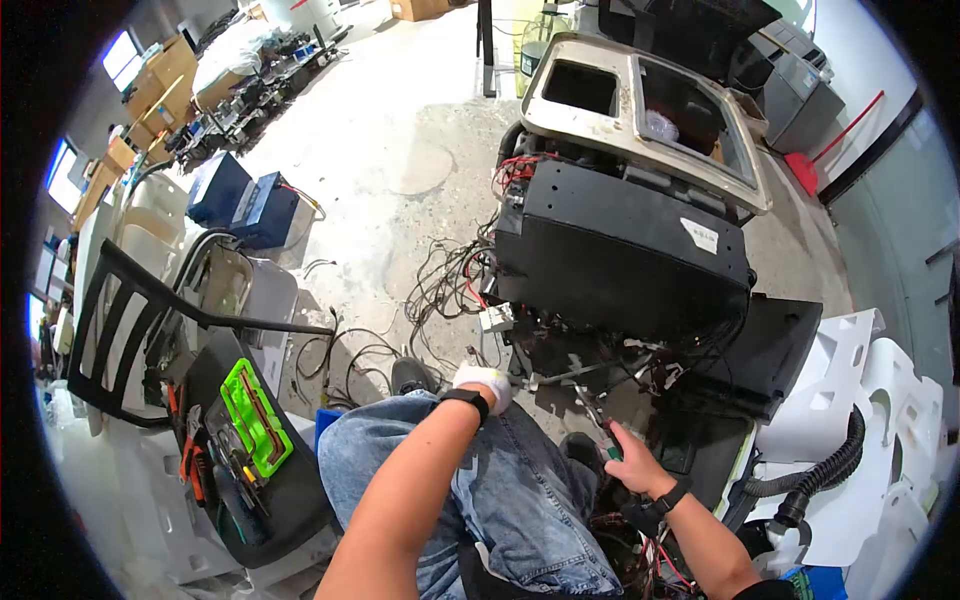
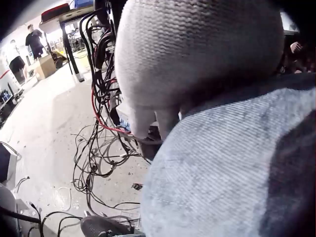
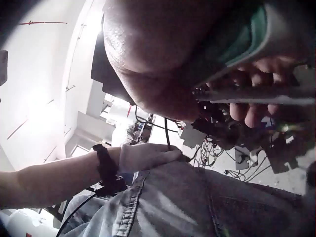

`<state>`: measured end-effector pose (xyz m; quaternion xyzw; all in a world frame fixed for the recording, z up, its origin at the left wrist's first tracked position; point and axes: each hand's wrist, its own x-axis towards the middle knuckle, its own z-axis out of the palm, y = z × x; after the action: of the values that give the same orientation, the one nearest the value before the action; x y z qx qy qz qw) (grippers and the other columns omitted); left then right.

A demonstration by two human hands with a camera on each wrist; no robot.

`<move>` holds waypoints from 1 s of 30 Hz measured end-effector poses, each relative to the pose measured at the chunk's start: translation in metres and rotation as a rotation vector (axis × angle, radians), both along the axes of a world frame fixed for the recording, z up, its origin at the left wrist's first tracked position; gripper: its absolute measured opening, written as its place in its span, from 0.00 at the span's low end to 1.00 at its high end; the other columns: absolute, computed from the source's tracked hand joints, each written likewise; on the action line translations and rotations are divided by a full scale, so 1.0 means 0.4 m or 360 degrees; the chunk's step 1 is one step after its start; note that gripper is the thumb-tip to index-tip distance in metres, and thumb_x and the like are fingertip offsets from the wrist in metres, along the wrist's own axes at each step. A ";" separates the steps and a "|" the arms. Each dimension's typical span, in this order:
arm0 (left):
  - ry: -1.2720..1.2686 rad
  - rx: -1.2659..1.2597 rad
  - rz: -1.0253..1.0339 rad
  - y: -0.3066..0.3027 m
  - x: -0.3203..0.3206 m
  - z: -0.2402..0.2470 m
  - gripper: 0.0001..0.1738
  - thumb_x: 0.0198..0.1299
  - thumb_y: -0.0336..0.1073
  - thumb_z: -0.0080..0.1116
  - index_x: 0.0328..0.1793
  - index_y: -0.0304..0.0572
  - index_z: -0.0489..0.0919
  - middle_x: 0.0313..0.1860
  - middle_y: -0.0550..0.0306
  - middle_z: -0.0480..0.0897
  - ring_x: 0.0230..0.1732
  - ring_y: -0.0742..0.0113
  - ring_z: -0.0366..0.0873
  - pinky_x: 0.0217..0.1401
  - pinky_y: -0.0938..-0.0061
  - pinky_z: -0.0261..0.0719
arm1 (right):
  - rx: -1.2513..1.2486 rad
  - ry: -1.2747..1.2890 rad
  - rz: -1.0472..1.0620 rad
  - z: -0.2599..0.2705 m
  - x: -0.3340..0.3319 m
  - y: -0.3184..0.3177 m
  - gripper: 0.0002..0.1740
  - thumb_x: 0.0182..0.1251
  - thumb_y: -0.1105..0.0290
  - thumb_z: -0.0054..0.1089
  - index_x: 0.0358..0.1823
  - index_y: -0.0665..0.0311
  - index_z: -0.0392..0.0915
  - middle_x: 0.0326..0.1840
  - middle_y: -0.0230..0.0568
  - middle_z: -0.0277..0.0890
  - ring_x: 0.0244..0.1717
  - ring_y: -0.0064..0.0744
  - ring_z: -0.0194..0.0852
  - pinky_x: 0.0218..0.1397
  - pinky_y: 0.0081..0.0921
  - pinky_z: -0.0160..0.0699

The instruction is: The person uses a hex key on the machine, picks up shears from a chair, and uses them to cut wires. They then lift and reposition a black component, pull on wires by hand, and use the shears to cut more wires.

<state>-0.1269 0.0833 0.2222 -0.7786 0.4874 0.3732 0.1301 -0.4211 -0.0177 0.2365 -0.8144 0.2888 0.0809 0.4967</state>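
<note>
My left hand [image 1: 484, 386], in a white knitted glove, is in front of my knee and pinches a black cable [image 3: 168, 133]. Its gloved fingers [image 2: 142, 121] point down over the tangle of wires in the left wrist view, partly hidden by the jeans. To the right, my bare right hand [image 1: 638, 462] grips a hand tool [image 1: 590, 405] with a green and grey handle [image 3: 249, 37] and a long metal part; its exact kind I cannot tell. The tool points away from me toward metal brackets [image 1: 575, 372] below a large black metal case [image 1: 625, 235].
Loose black wires [image 1: 440, 285] spread over the floor left of the case. A chair [image 1: 225, 450] at the left bears pliers [image 1: 190, 445] and a bright green tool case [image 1: 255, 415]. White plastic panels [image 1: 850, 400] and a ribbed black hose [image 1: 825, 470] lie at the right.
</note>
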 end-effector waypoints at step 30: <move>0.0275 -0.1181 -0.0162 0.162 0.043 0.330 0.08 0.55 0.35 0.55 0.40 0.43 0.80 0.30 0.45 0.80 0.36 0.46 0.78 0.39 0.60 0.75 | 0.0821 -0.0295 -0.0038 0.123 0.166 0.078 0.32 0.62 0.58 0.59 0.61 0.71 0.64 0.46 0.36 0.73 0.41 0.20 0.69 0.46 0.22 0.70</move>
<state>-0.1099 0.1481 0.3543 -0.7132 0.6366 0.2286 -0.1838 -0.3546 0.0135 0.2858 -0.6615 0.2216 0.0712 0.7130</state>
